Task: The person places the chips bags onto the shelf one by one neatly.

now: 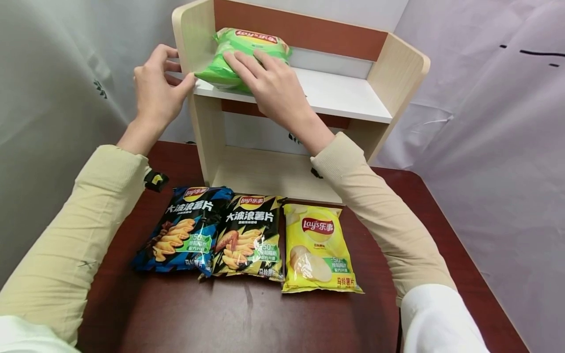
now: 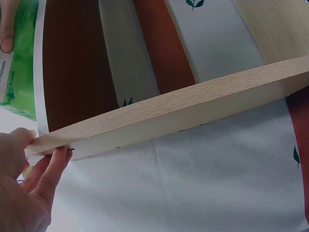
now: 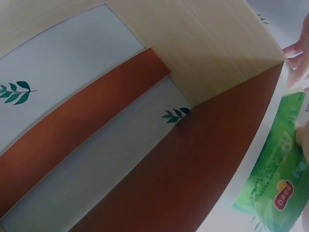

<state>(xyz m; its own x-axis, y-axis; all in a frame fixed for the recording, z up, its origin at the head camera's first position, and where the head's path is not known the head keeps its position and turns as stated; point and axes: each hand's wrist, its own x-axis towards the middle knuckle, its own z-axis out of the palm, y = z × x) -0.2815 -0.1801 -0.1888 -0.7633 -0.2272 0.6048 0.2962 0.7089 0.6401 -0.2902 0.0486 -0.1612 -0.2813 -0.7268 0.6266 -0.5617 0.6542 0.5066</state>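
A green bag of Lay's chips (image 1: 234,44) lies tilted on the upper white shelf of a small bookshelf, against its left side panel. My right hand (image 1: 275,86) rests on the front of this bag, fingers extended over it. My left hand (image 1: 159,88) grips the front edge of the left side panel (image 1: 187,29). In the left wrist view, the thumb of the left hand (image 2: 24,179) is on one face of the wooden panel (image 2: 159,108) and the fingers are on the other. The right wrist view shows the green bag (image 3: 275,164) at its right edge, partly covered by fingers.
On the dark red table (image 1: 212,314) before the bookshelf lie a blue chip bag (image 1: 183,230), a black chip bag (image 1: 249,235) and a yellow chip bag (image 1: 318,245), side by side. The bookshelf's right panel (image 1: 397,73) stands beyond my right forearm. White patterned cloth (image 1: 494,122) hangs around.
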